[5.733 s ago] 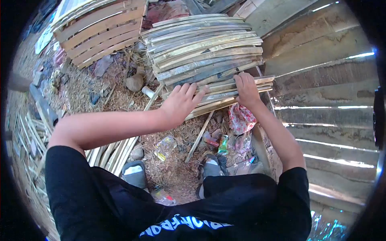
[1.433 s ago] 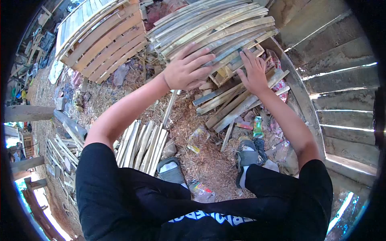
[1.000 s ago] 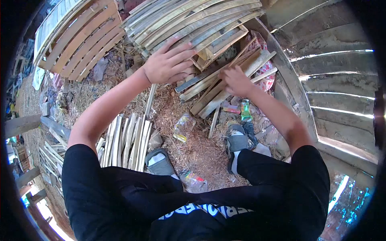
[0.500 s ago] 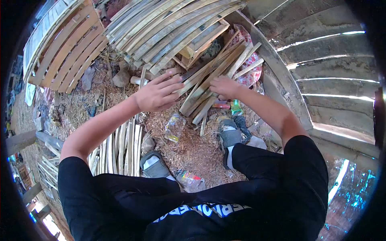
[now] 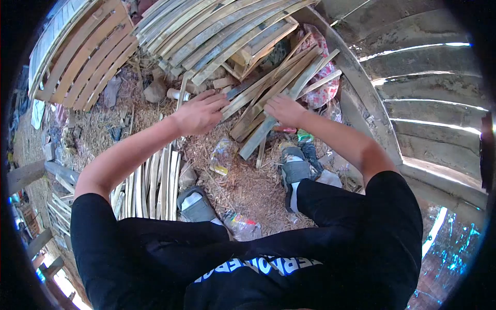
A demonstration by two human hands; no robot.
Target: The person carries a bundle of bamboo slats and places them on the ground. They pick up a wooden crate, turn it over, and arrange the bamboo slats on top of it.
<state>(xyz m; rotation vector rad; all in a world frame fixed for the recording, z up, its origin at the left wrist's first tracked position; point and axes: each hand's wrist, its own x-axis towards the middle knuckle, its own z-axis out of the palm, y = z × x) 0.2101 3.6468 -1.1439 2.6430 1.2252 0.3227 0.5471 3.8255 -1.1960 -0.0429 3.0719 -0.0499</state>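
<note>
In front of me a loose pile of wooden slats (image 5: 253, 116) lies slanting from lower left to upper right. My right hand (image 5: 285, 110) is closed around a greyish wooden slat (image 5: 254, 138) on the near side of the pile. That slat's lower end juts out toward my feet. My left hand (image 5: 200, 113) is at the left ends of the slats, palm down, with its fingers loosely bent and nothing visible in them. Whether its fingertips touch a slat is hard to see.
Beyond the pile stands a slatted wooden crate (image 5: 222, 36), with another crate (image 5: 85, 57) at far left. More slats (image 5: 155, 186) lie by my left foot. Plastic litter (image 5: 221, 155) and shavings cover the ground. A plank wall (image 5: 429, 98) rises on the right.
My left hand has drawn slightly back and its spread fingers have bent. My right hand has shifted slightly left, and the greyish slat under it has turned and slid toward me.
</note>
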